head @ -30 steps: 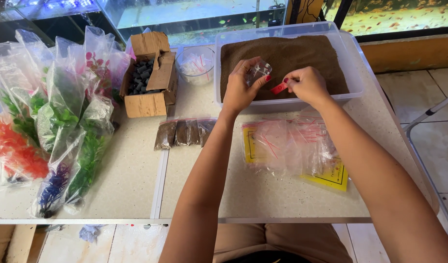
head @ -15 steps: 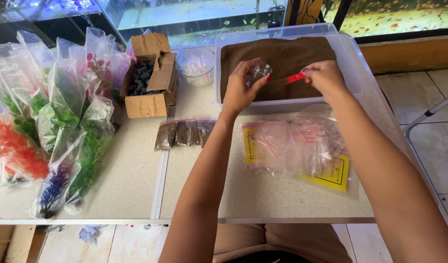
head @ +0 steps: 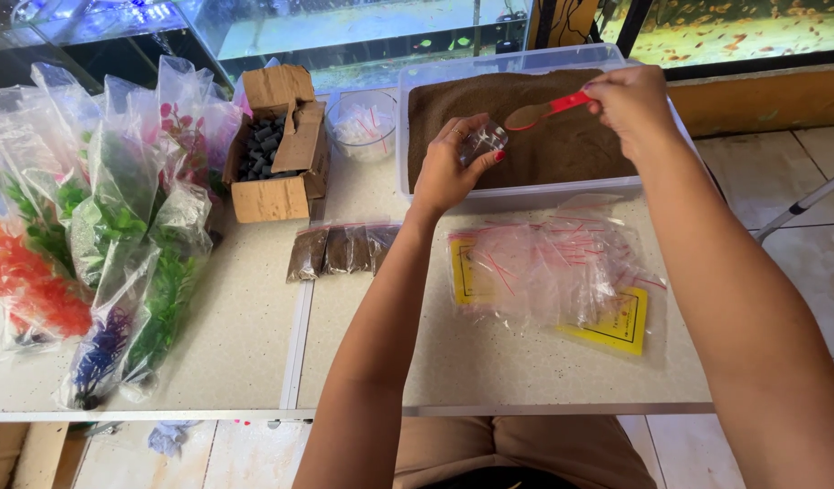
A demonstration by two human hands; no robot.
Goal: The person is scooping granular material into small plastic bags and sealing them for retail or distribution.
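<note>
My left hand (head: pixel 448 167) holds a small clear zip bag (head: pixel 482 141) open over the near edge of a clear plastic tub (head: pixel 525 192) filled with brown granules. My right hand (head: pixel 627 100) grips a red spoon (head: pixel 548 110) by its handle; the bowl is heaped with brown granules and points left toward the bag, a little apart from it. Both hover above the tub. A loose pile of empty clear zip bags (head: pixel 544 272) with red strips lies on the table just below the tub, over yellow cards.
Three filled small bags of brown granules (head: pixel 340 249) lie left of the pile. A cardboard box (head: pixel 276 149) of dark pieces and a clear round bowl (head: pixel 362 122) stand further back. Bagged plastic plants (head: pixel 100 235) crowd the left side. Aquariums line the back.
My right hand moved right and away from the bag, then brought the spoon up loaded with granules. The left hand kept the bag in nearly the same spot.
</note>
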